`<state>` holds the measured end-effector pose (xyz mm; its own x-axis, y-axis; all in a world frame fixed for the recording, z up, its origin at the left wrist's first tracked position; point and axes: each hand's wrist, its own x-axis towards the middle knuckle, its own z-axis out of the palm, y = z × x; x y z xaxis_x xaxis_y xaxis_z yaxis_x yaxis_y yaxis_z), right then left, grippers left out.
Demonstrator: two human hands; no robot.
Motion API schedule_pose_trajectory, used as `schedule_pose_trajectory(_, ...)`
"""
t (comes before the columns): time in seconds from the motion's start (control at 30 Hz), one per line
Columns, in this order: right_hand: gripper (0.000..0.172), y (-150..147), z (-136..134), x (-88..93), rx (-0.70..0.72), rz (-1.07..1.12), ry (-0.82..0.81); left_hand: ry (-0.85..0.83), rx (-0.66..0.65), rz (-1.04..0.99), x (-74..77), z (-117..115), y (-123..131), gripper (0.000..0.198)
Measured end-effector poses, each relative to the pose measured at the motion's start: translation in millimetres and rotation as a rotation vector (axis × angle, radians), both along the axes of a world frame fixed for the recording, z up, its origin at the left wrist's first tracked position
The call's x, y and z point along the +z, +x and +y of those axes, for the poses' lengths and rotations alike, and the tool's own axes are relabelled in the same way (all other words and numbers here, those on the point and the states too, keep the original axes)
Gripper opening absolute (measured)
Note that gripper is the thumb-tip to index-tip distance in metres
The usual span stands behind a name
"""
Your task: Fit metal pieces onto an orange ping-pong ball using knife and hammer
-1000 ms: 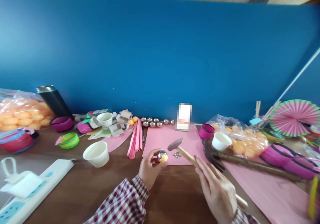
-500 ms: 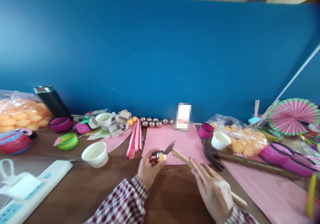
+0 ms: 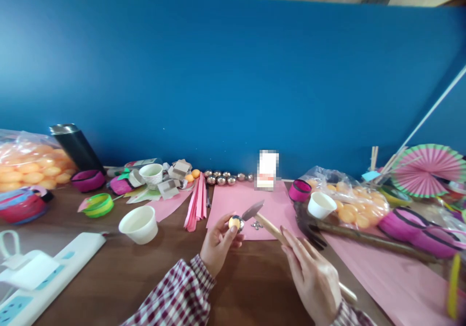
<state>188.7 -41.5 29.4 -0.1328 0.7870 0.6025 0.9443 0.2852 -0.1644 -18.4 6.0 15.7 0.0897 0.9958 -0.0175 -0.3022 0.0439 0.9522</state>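
Note:
Between the fingers of my left hand (image 3: 215, 246) is a small orange ball (image 3: 234, 222), partly covered with shiny silver pieces. My right hand (image 3: 312, 275) is closed around the pale wooden handle of a small hammer (image 3: 271, 228). The hammer's dark metal head is close to the ball's right side; whether they touch, I cannot tell. Small silver pieces (image 3: 257, 225) lie on the pink sheet (image 3: 240, 203) just beyond my hands. Several silver-covered balls (image 3: 221, 181) are lined up at the back, in front of the blue panel.
Left of my hands stand a white bowl (image 3: 138, 225) and a white power strip (image 3: 61, 268). A claw hammer (image 3: 367, 237), a paper cup (image 3: 322, 204) and a bag of orange balls (image 3: 358, 204) are on the right. A dark flask (image 3: 78, 149) leans at the back left.
The ball has turned in my left hand, so its orange part faces left and its silver part faces right. The small hammer has shifted slightly up and right.

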Motion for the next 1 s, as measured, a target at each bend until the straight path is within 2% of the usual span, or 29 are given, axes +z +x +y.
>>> schedule_pose_trajectory(0.27,0.039,0.4,-1.4,0.9,0.007,0.050,0.010,-0.003,-0.009,0.037,1.9,0.4,-0.1,0.036)
schedule_pose_trajectory(0.47,0.038,-1.0,-0.9,3.4,0.029,-0.002,-0.002,-0.003,-0.013,0.044,1.6,-0.1,-0.4,0.033)
schedule_pose_trajectory(0.6,0.038,0.7,-0.7,2.1,0.012,0.048,0.038,0.006,-0.002,0.037,2.2,-1.5,-0.4,0.034)
schedule_pose_trajectory(0.8,0.039,-1.1,-1.7,-0.1,0.055,-0.004,-0.031,-0.021,-0.009,0.046,4.8,-2.3,0.3,0.036)
schedule_pose_trajectory(1.0,0.038,-1.0,-2.4,3.4,0.031,0.058,0.031,-0.041,-0.013,-0.007,4.0,-2.4,0.5,0.045)
